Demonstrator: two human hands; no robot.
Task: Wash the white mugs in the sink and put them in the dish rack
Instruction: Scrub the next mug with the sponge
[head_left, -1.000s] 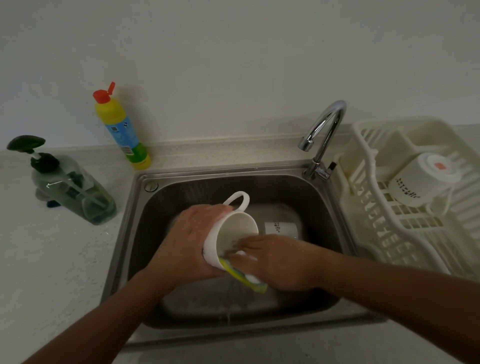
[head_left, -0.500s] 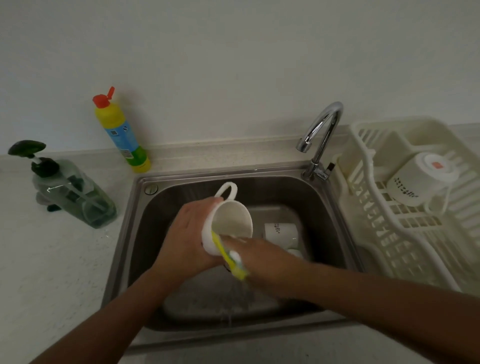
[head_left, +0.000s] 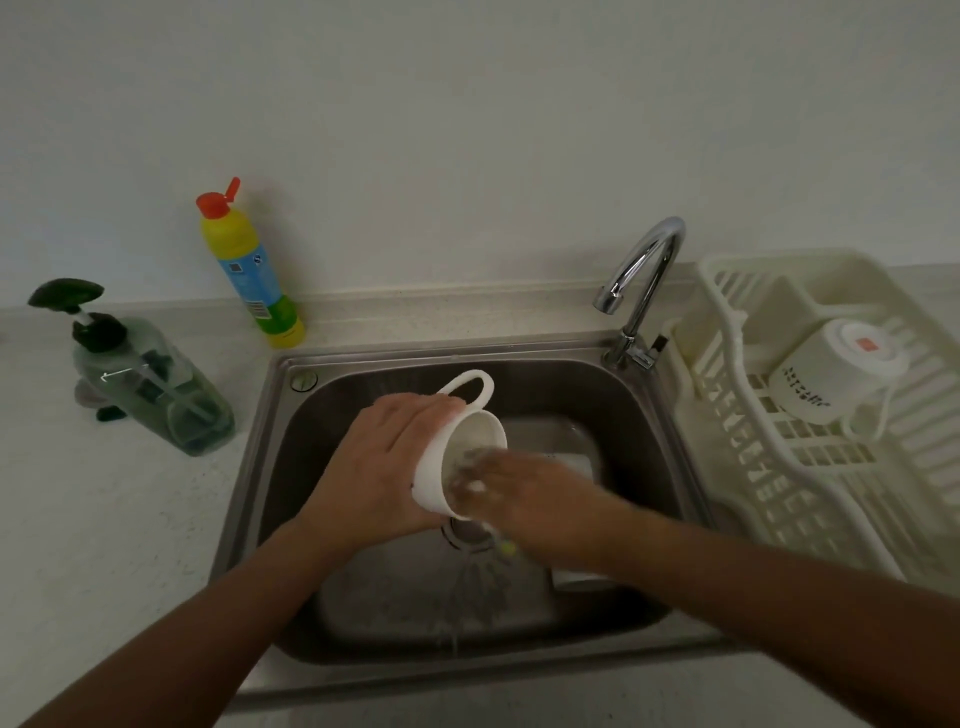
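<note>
Since half a second ago the right hand (head_left: 524, 493) has pushed deeper into the mug (head_left: 432, 480), and the sponge (head_left: 506, 546) shows only as a yellow speck beneath it. Over the middle of the sink (head_left: 249, 493) the mug lies on its side, long axis left to right, mouth rightward, handle toward the far rim. The left hand (head_left: 384, 467) wraps its fingers round the mug's wall. The right fingers inside are blurred; their closure cannot be told. A second mug (head_left: 574, 461) lies on the sink floor behind. A third mug (head_left: 821, 379) rests tilted, base up, in the dish rack (head_left: 727, 291) beyond the right rim.
</note>
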